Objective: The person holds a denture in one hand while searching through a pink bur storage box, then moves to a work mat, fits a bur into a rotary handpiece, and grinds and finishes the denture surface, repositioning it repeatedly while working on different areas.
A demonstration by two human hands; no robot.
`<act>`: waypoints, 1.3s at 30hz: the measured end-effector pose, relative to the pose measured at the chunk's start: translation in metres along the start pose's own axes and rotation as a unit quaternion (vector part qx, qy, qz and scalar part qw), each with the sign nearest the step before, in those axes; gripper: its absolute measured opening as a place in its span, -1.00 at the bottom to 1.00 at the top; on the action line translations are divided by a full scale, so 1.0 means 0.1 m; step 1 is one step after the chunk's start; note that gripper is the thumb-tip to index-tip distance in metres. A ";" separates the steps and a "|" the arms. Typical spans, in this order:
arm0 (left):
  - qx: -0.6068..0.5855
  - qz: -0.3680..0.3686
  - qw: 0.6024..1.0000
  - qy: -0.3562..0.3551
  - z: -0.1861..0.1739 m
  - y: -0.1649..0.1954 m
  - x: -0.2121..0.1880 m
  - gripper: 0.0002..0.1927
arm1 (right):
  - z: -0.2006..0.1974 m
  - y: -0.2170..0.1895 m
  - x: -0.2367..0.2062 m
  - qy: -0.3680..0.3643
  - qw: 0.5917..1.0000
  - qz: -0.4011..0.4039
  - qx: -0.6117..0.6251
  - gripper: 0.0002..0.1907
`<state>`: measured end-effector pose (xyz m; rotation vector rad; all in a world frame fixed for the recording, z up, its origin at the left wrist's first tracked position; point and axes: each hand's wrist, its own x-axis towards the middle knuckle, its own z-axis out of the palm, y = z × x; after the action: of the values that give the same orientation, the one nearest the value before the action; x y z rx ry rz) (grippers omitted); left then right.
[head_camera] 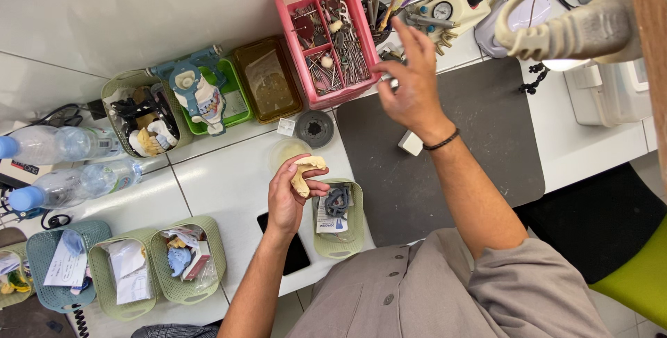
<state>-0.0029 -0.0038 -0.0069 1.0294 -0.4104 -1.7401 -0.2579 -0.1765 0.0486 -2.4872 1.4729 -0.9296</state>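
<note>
My left hand (288,195) holds a yellow tooth mold (306,171) over the white counter (222,178). My right hand (410,84), fingers spread and empty, is right beside the pink tool box (333,36), much nearer it.

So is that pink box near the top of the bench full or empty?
Full. The pink box is open-topped, and its compartments are crowded with small metal tools. The right hand reaches beside it.
</note>
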 end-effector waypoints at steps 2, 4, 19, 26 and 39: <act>0.000 0.000 1.000 0.000 -0.02 0.01 0.01 -0.52 | -0.09 0.06 -0.02 0.003 1.000 0.014 0.020 -0.73; -0.001 0.000 1.000 0.001 -0.02 0.00 0.01 -0.52 | -0.15 0.08 -0.03 -0.004 0.999 0.017 0.031 -0.69; -0.009 0.007 1.000 -0.007 -0.03 0.00 -0.01 -0.52 | 0.00 -0.13 0.23 -0.113 0.987 -0.056 -0.103 -0.81; -0.015 0.006 1.000 -0.004 -0.06 -0.01 0.00 -0.52 | 0.04 -0.21 0.31 -0.136 0.986 -0.091 -0.013 -0.65; -0.010 0.002 1.000 -0.002 -0.07 -0.01 0.01 -0.52 | 0.26 -0.26 0.39 -0.123 0.989 -0.065 -0.056 -0.52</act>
<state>0.0019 -0.0034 -0.0117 1.0102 -0.3964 -1.7403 -0.2106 -0.2005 0.0545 -2.6885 1.3323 -0.5430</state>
